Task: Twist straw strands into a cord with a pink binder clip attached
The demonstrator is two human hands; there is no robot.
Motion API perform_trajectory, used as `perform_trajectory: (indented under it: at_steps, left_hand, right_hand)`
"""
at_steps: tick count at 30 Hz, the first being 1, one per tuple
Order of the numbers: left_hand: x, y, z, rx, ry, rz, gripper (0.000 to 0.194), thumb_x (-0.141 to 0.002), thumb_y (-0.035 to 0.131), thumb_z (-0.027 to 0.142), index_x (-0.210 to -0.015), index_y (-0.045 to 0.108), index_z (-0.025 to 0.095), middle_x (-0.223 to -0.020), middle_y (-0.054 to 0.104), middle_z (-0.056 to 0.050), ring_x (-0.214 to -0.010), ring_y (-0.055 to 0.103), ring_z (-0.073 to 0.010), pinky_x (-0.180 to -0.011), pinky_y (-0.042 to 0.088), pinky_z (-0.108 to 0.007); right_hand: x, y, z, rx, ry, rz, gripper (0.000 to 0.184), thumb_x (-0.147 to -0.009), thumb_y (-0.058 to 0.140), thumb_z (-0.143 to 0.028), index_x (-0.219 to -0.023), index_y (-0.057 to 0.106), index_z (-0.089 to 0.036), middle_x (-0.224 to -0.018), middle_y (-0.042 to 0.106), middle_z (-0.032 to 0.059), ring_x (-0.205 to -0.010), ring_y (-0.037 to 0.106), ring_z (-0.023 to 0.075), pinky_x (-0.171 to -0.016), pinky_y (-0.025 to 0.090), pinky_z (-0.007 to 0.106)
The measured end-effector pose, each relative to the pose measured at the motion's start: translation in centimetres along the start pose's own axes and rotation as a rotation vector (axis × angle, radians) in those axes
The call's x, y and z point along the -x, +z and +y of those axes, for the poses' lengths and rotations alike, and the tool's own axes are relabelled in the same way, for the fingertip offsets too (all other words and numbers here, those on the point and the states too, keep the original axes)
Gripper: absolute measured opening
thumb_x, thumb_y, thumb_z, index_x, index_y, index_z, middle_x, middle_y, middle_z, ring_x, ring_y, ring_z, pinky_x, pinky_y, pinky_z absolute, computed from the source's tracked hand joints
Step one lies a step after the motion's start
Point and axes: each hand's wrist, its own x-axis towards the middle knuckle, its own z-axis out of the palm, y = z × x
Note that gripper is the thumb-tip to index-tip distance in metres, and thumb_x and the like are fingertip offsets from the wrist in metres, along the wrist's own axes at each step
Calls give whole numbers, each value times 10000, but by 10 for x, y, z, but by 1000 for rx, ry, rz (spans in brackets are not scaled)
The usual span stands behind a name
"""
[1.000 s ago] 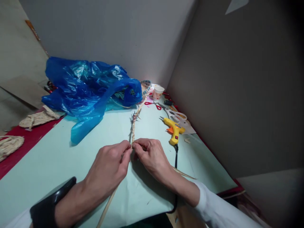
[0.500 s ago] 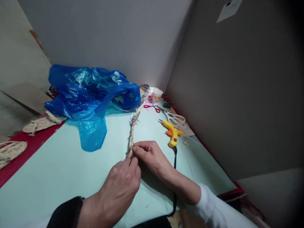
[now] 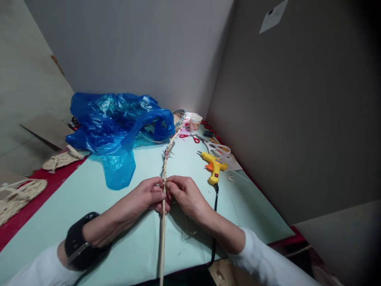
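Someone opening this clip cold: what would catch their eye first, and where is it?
Probably the big crumpled blue plastic bag, heaped toward the far left of the pale green tabletop. Next, the bright yellow glue gun lying right of centre, its black cord trailing toward the near edge. Between them, the left hand and right hand meet at a pale braid.

Left hand loosely curled, right hand pinching, side by side, forearms angled inward
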Motion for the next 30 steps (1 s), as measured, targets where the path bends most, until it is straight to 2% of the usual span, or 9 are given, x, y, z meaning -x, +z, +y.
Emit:
perform_trajectory:
  at_steps: [3,6,11,14,16,20,24,27,30]
  left_hand:
    - [-1,4,-1,29,-16,76,101,-684,554,184,-761,491,165,-567,490,60,-421,383,-46,-427,285,-184]
    - [-1,4,-6,34,-9,176,81,-743,515,238,-744,454,185,-515,339,112,-400,187,-32,-396,105,-183]
    - [-3,1,-15,-10,3,231,266,-760,607,425,-754,480,191,-480,324,120,-403,208,-44,-390,126,-196]
    - [-5,-1,-17,-9,-13,207,268,-750,602,424,-712,466,197,-480,322,116,-404,194,-44,-392,111,-208]
    - [-7,-4,-16,2,-38,174,254,-739,597,398,-671,453,200,-482,297,119,-407,161,-42,-396,89,-222]
    - [-9,-5,-12,3,-40,162,257,-724,576,362,-592,418,209,-474,254,117,-421,141,-50,-412,94,-242]
    - [-8,-1,-11,-42,6,232,248,-700,559,303,-534,399,212,-443,276,102,-416,176,-60,-424,106,-257]
    - [-8,3,-14,-79,30,286,219,-677,563,281,-519,434,202,-428,297,95,-419,201,-65,-432,112,-256]
    - [-10,4,-18,-112,45,334,191,-667,577,278,-527,487,185,-435,309,95,-437,210,-67,-443,114,-246]
  right_hand:
    - [2,-3,-7,120,2,32,277,-924,425,-199,-736,625,-157,-614,580,-8,-583,476,108,-593,324,216]
    - [5,-3,-16,252,20,70,255,-923,442,-195,-771,645,-163,-661,598,12,-618,463,125,-614,294,241]
    - [9,2,-19,395,58,66,200,-923,433,-183,-905,628,-143,-689,619,46,-621,482,155,-608,275,263]
    - [9,3,-16,471,61,42,218,-927,412,-176,-1101,528,-116,-698,627,44,-621,502,172,-610,286,266]
    - [9,1,-15,509,50,6,230,-937,392,-181,-1146,466,-119,-750,650,53,-656,538,178,-626,310,262]
    - [7,-6,-14,539,11,-70,152,-958,376,-219,-1066,463,-156,-855,674,62,-725,579,165,-639,337,246]
    - [5,-14,-14,608,-4,-141,180,-968,385,-286,-929,529,-185,-744,654,28,-656,559,150,-585,322,235]
    - [1,-18,-17,692,-22,-141,194,-962,413,-278,-905,585,-208,-702,647,7,-636,559,142,-580,319,235]
    - [0,-17,-23,807,-47,-101,177,-934,478,-252,-879,641,-209,-793,674,35,-703,594,161,-605,334,255]
